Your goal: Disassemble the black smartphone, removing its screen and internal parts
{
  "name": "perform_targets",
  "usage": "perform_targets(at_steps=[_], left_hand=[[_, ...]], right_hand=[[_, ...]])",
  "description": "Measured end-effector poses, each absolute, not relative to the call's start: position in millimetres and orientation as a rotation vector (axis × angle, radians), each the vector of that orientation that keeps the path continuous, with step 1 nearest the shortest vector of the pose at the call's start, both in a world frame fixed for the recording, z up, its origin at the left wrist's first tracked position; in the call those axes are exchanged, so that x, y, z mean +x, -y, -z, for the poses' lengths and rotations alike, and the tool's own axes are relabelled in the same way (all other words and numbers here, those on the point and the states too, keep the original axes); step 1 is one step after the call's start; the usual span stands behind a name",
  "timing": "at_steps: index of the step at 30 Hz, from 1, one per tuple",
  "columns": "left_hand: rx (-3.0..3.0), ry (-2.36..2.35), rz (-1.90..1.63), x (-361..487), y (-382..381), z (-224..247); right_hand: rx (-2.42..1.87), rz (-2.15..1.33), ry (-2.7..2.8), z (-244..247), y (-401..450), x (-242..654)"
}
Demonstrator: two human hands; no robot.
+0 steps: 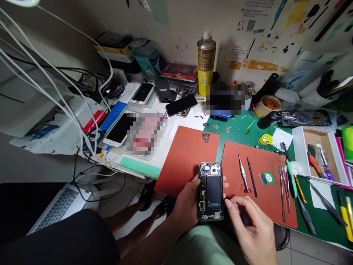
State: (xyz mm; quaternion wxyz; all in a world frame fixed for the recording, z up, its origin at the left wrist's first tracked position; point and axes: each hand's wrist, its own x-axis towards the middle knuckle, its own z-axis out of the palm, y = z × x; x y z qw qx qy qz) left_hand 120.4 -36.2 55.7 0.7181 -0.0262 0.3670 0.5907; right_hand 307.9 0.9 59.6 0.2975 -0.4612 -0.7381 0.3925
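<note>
An opened smartphone (214,189) with its black battery and inner boards exposed rests in my left hand (186,204). The left fingers wrap behind it, and their tips show past its right edge. Close to the phone's lower right side is my right hand (255,230), thumb and index finger drawn together in a pinch. Whatever lies between those fingertips, if anything, cannot be made out. On the red-brown mat beyond are a metal screwdriver (243,173), a thin black pry stick (252,177) and a small metal phone part (205,136).
A yellow spray can (206,64) stands by the wall. Tweezers (287,187), brushes and knives lie at the right near a white box (321,154) of tools. Several phones, including a white one (121,129), cover the left side. White cables (59,82) hang there. A laptop (59,206) sits lower left; another person's legs (132,217) show below.
</note>
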Motion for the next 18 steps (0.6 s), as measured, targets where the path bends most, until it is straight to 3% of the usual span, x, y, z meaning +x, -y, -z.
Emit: perform_targets(at_steps=[9, 18], left_hand=[[-0.083, -0.703, -1.276, 123, 31, -48], [-0.158, -0.734, -1.341, 135, 28, -57]], right_hand=[[-1.15, -1.026, 2.004, -62, -6, 293], [-0.718, -0.313, 2.256, -54, -34, 278]])
